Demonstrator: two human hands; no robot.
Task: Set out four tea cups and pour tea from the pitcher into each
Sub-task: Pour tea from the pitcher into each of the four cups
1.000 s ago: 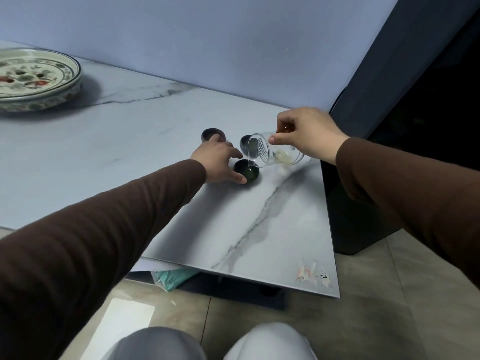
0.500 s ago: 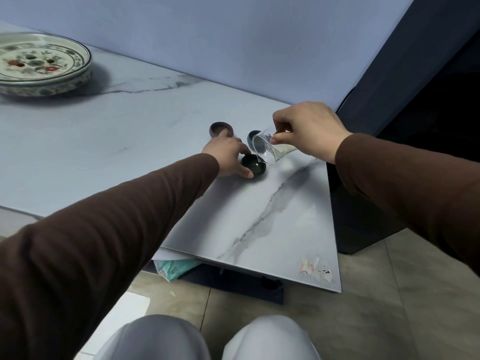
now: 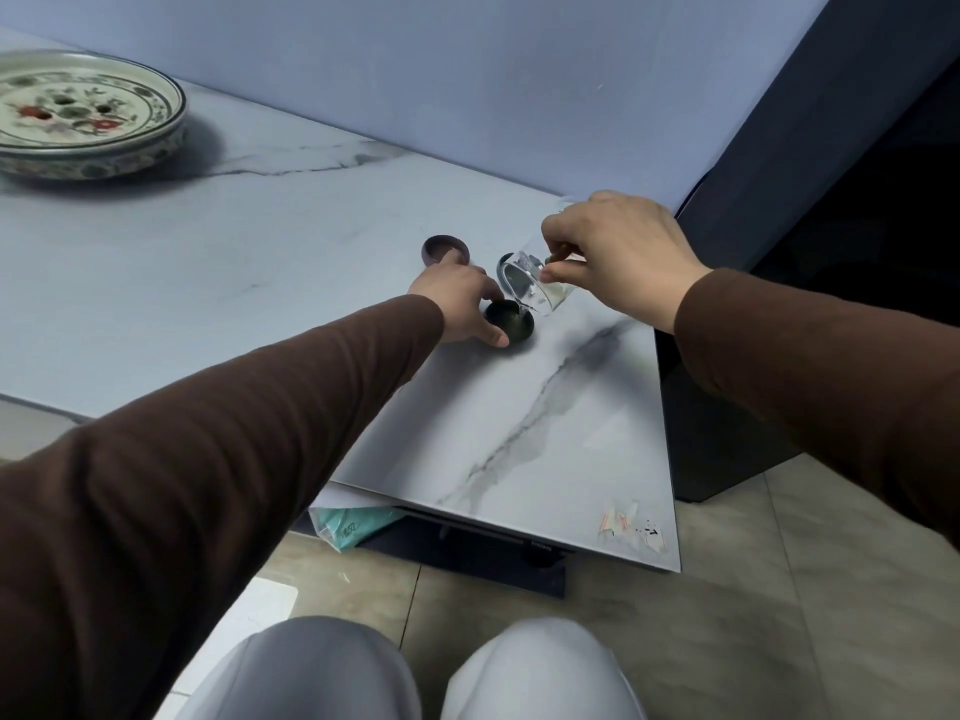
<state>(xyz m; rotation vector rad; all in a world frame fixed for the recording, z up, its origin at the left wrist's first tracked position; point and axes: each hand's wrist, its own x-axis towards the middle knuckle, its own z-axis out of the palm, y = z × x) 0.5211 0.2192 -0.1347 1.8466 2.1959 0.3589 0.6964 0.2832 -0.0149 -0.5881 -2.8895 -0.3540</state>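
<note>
My right hand [image 3: 618, 252] grips a clear glass pitcher [image 3: 540, 292], tipped steeply to the left with its spout over a dark green cup [image 3: 511, 324]. A thin stream of pale liquid runs into that cup. My left hand [image 3: 457, 304] holds the green cup's left side, thumb at its near rim. A brown cup [image 3: 444, 249] stands just beyond my left hand. A third dark cup [image 3: 505, 265] is mostly hidden behind the pitcher. I cannot see a fourth cup.
The cups stand on a white marble-patterned table [image 3: 519, 433], close to its right edge. A large painted ceramic bowl [image 3: 78, 116] sits at the far left. A dark cabinet [image 3: 779, 148] stands right of the table. My knees [image 3: 415, 672] are below.
The pitcher has tipped further down toward the green cup. My view has shifted slightly, so the table and bowl sit further right in the frame. My left hand stays on the cup.
</note>
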